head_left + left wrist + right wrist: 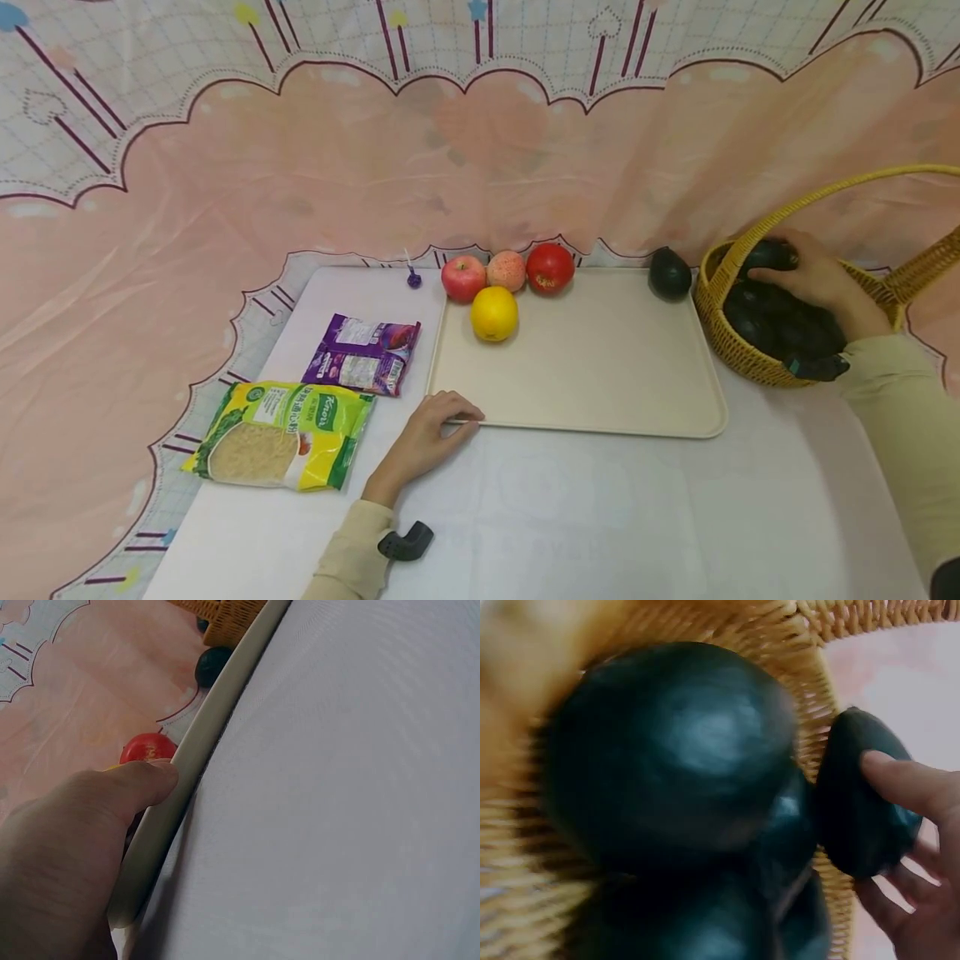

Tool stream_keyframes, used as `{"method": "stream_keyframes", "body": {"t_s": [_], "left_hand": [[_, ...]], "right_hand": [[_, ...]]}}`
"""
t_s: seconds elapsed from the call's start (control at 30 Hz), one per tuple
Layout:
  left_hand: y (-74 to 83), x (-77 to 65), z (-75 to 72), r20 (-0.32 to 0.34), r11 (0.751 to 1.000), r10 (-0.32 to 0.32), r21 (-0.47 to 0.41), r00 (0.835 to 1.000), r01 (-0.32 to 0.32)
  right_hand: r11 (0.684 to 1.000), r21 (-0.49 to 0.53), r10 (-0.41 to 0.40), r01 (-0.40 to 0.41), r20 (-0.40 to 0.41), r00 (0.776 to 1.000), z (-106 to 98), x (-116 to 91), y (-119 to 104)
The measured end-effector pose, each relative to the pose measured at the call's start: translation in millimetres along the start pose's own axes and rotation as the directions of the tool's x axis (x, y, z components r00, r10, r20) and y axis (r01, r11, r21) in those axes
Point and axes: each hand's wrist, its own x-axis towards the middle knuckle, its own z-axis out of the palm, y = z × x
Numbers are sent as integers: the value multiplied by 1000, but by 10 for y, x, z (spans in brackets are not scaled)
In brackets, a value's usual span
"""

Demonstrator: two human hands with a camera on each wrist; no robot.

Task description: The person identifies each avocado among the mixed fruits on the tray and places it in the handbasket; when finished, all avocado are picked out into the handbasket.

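Note:
My right hand (817, 271) holds a dark green avocado (855, 817) at the far inner side of the wicker basket (716, 337), thumb on one side and fingers on the other. Several more avocados (675, 757) lie piled in that basket. With my left hand (429, 437) I grip the near left corner of a cream tray (600, 358); the left wrist view has the thumb over its rim. A single avocado (670, 275) sits at the tray's far right corner. Grouped at the far left are a yellow fruit (494, 314), an apple (463, 278), a peach (506, 271) and a red pomegranate (551, 268).
Left of the tray lie a purple snack packet (363, 354) and a yellow-green Knorr bag (285, 433). A small purple wrapped lollipop (413, 278) is near the back edge. The basket's tall handle (817, 196) arches above my right hand. A pink patterned curtain (337, 183) hangs behind.

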Motion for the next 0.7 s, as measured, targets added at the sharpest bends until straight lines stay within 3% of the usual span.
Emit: {"method": "stream_keyframes", "body": {"t_s": [0.17, 0.33, 0.7], "left_hand": [[-3, 0, -30, 7, 1000, -3, 3, 1000, 3], [-9, -7, -22, 0, 1000, 8, 9, 1000, -8], [6, 6, 1, -6, 1000, 16, 26, 1000, -16]], "right_hand": [[997, -60, 57, -53, 75, 996, -36, 42, -11], [995, -74, 67, -60, 90, 994, -29, 101, 3], [997, -73, 12, -6, 84, 996, 38, 210, 148]]}}
